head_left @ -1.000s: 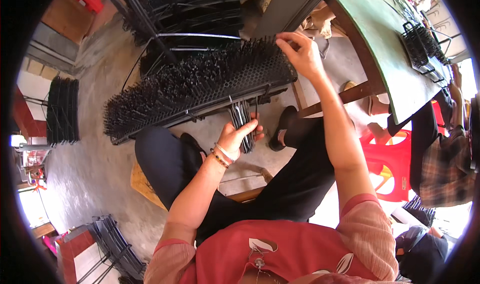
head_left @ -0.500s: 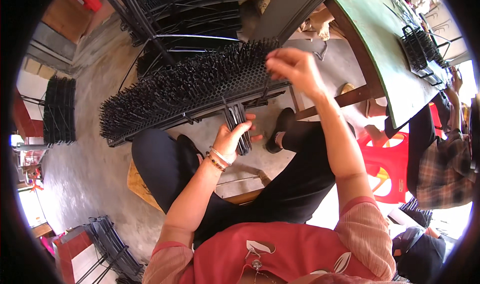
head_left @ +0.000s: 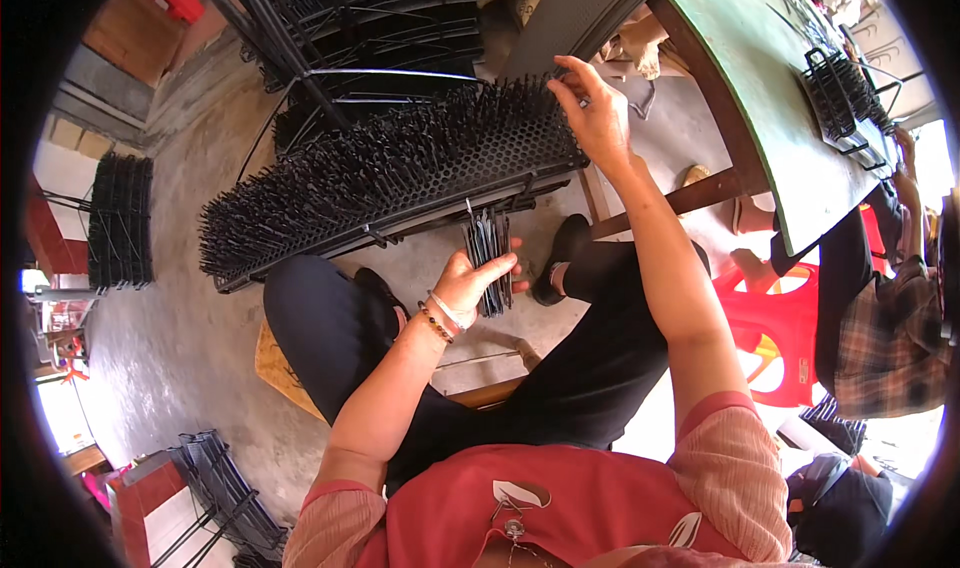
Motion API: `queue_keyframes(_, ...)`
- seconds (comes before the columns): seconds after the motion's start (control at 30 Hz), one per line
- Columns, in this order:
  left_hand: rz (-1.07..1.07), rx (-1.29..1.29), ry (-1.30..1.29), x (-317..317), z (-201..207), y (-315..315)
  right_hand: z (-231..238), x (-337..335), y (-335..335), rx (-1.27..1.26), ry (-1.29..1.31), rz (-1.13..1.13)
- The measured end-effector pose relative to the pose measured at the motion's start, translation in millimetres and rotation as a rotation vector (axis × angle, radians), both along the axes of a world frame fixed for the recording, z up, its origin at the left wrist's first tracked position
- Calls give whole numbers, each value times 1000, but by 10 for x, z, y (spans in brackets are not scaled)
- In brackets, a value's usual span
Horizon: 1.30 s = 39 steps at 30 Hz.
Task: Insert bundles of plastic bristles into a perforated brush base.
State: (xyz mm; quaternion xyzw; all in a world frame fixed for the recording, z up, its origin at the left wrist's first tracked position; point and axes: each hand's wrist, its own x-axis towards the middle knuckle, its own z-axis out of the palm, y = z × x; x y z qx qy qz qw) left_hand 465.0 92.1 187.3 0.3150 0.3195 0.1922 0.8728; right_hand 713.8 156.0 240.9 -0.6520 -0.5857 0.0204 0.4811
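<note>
My left hand (head_left: pixel 478 280) is closed around a bundle of thin black strips (head_left: pixel 488 253), which stands roughly upright between my knees. Above it and to the right, my right hand (head_left: pixel 600 118) reaches to the far right corner of a long perforated black panel (head_left: pixel 490 173). Its thumb and index finger curl toward each other beside the thin black pieces (head_left: pixel 370 163) standing densely in the panel's holes. Whatever lies between those fingertips is too small to make out. Bare holes show along the panel's near right part.
Behind the panel stand stacked black racks (head_left: pixel 400 38). A green-topped table (head_left: pixel 740 78) is at the right, with a red plastic stool (head_left: pixel 775 318) below it and another person in a plaid garment (head_left: pixel 890 338) beside it. More black racks (head_left: pixel 120 218) stand at left.
My right hand has moved up and slightly right to the panel's far right corner. My left hand has shifted slightly right, and its strips are now more fanned out.
</note>
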Motion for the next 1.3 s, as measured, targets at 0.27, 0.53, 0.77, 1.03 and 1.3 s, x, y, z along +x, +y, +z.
queue_keyframes(0.27,18,8,10,-15,35,6,6,-32,-13,45,-205,-3)
queue_keyframes(0.53,-25,-24,15,-25,4,12,-116,-36,39,64,-266,-21)
queue_keyframes(0.77,-14,1,-6,-22,19,1,-149,-56,39,71,-510,-39)
queue_keyframes(1.03,73,9,-67,-28,65,19,127,-196,-65,-9,-69,55)
queue_keyframes(1.3,150,27,-161,-39,106,87,160,-646,-427,-792,336,647)
